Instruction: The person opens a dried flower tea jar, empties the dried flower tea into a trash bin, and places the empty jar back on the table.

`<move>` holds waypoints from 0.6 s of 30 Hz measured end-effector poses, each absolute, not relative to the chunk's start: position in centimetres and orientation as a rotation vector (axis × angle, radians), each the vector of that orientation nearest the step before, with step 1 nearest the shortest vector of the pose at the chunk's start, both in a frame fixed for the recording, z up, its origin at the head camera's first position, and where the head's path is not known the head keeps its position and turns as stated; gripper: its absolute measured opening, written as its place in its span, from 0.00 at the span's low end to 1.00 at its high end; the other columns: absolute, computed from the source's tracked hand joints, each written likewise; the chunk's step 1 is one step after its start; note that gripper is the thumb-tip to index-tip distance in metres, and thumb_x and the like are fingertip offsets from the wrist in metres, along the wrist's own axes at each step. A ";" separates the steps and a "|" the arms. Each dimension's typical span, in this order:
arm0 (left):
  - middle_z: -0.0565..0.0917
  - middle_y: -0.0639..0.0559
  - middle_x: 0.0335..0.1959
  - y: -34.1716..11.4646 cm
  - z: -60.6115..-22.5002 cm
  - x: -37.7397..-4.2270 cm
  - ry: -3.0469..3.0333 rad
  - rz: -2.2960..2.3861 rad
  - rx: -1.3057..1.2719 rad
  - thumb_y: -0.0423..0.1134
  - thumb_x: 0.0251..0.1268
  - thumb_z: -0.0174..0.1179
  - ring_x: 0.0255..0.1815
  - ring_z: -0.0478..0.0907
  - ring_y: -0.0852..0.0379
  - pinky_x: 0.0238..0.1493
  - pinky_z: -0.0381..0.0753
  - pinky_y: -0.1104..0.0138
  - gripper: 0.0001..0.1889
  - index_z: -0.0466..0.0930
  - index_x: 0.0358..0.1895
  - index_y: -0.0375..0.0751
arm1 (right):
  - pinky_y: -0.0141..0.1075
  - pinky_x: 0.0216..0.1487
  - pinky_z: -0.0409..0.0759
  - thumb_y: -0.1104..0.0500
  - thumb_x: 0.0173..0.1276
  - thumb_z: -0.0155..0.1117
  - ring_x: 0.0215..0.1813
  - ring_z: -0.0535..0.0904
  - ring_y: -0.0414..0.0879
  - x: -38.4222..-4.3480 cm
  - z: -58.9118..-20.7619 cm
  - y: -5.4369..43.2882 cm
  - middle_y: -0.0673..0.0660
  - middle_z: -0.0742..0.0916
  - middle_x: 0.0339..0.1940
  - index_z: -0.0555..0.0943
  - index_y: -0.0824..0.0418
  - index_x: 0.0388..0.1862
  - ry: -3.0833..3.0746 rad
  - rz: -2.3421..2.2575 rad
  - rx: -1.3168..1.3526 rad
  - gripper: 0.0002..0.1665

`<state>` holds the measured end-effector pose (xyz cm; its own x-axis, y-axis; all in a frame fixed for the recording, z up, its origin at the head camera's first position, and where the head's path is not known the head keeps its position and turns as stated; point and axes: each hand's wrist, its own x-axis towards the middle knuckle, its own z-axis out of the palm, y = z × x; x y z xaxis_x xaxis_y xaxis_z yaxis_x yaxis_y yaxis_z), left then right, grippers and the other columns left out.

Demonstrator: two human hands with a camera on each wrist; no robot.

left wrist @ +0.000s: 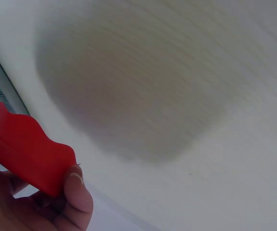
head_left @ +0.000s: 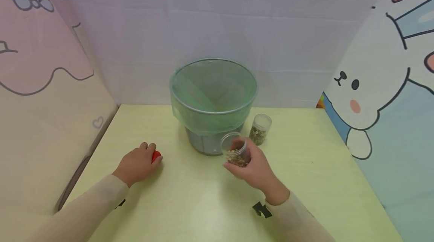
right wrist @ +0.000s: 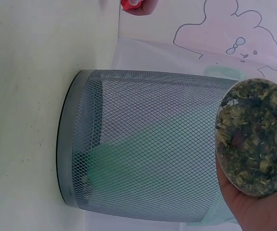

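While my right grip (head_left: 255,170) is clamped round a clear jar (head_left: 238,159) of dried, flaky bits, the jar hangs just in front of the wire-mesh wastebasket (right wrist: 153,139), mouth leaning left. Judgement: light, thin-walled plastic, fairly stiff, slick outside. Best held round the body, thumb opposing fingers, rim left free; the loose filling would likely shift with any tilt. My left grip (head_left: 138,163) pinches a red piece (left wrist: 30,151) low by the surface (head_left: 190,204), well apart from the jar. It looks soft and bendy (rubber or silicone, at a guess); an edge pinch should serve.

Views compared. Head: the jar's rim, the green liner (head_left: 210,119) folded over the wastebasket's top, a second jar (head_left: 261,123) standing beyond my right grip, part filled. Left wrist: the red piece's wavy edge, which the head view reduces to a sliver by my fingers. Right wrist: the jar's round base, contents spread across it, and the wastebasket's mesh wall, whose upper part the liner covers in the head view.
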<state>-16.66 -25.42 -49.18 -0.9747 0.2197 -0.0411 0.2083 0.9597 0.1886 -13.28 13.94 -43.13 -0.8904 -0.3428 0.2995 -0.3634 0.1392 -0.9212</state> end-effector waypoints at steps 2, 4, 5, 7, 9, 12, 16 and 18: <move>0.71 0.45 0.34 -26.0 -49.6 -16.9 3.049 0.276 0.306 0.50 0.74 0.56 0.25 0.70 0.51 0.28 0.76 0.57 0.21 0.72 0.54 0.33 | 0.38 0.40 0.86 0.64 0.62 0.78 0.43 0.85 0.47 -13.3 -43.1 14.1 0.65 0.82 0.52 0.74 0.59 0.62 -2.344 1.905 0.738 0.32; 0.70 0.45 0.34 -26.5 -49.9 -17.0 3.045 0.282 0.288 0.50 0.74 0.57 0.24 0.70 0.51 0.27 0.75 0.58 0.21 0.72 0.52 0.33 | 0.38 0.38 0.86 0.64 0.62 0.78 0.42 0.85 0.47 -13.4 -43.0 14.3 0.63 0.82 0.53 0.73 0.59 0.63 -2.333 1.901 0.731 0.32; 0.70 0.45 0.34 -26.6 -49.9 -16.9 3.043 0.285 0.283 0.50 0.73 0.57 0.24 0.70 0.51 0.26 0.74 0.58 0.21 0.72 0.51 0.33 | 0.39 0.37 0.86 0.65 0.62 0.77 0.42 0.85 0.47 -13.4 -43.0 14.4 0.63 0.82 0.53 0.73 0.59 0.63 -2.325 1.901 0.728 0.32; 0.70 0.45 0.34 -26.7 -50.0 -16.9 3.037 0.290 0.273 0.50 0.73 0.59 0.23 0.70 0.50 0.26 0.74 0.58 0.21 0.73 0.50 0.33 | 0.39 0.38 0.86 0.65 0.63 0.77 0.42 0.85 0.47 -13.4 -43.0 14.5 0.62 0.82 0.54 0.73 0.60 0.64 -2.314 1.910 0.714 0.33; 0.70 0.44 0.34 -26.6 -49.9 -16.8 3.031 0.297 0.268 0.51 0.73 0.60 0.23 0.70 0.50 0.26 0.75 0.57 0.21 0.73 0.50 0.33 | 0.38 0.39 0.86 0.65 0.63 0.76 0.44 0.85 0.47 -13.4 -43.0 14.6 0.62 0.82 0.54 0.73 0.60 0.64 -2.308 1.915 0.697 0.32; 0.70 0.44 0.35 -26.5 -50.1 -16.7 3.018 0.303 0.269 0.52 0.72 0.60 0.24 0.71 0.50 0.27 0.75 0.56 0.23 0.73 0.51 0.32 | 0.38 0.41 0.86 0.65 0.63 0.76 0.46 0.85 0.48 -13.5 -43.1 14.5 0.63 0.81 0.55 0.72 0.61 0.64 -2.287 1.945 0.693 0.32; 0.70 0.44 0.35 -26.3 -50.8 -16.7 3.006 0.306 0.283 0.53 0.72 0.59 0.24 0.71 0.50 0.27 0.75 0.57 0.24 0.73 0.52 0.32 | 0.38 0.43 0.86 0.66 0.64 0.75 0.47 0.85 0.48 -13.5 -43.3 14.4 0.63 0.81 0.55 0.71 0.63 0.64 -2.270 1.987 0.691 0.32; 0.71 0.44 0.36 -26.2 -51.0 -16.7 3.000 0.301 0.290 0.53 0.72 0.59 0.24 0.71 0.50 0.27 0.75 0.57 0.24 0.73 0.52 0.33 | 0.38 0.42 0.86 0.66 0.64 0.75 0.47 0.85 0.49 -13.6 -43.4 14.3 0.63 0.81 0.55 0.71 0.63 0.64 -2.270 1.993 0.684 0.33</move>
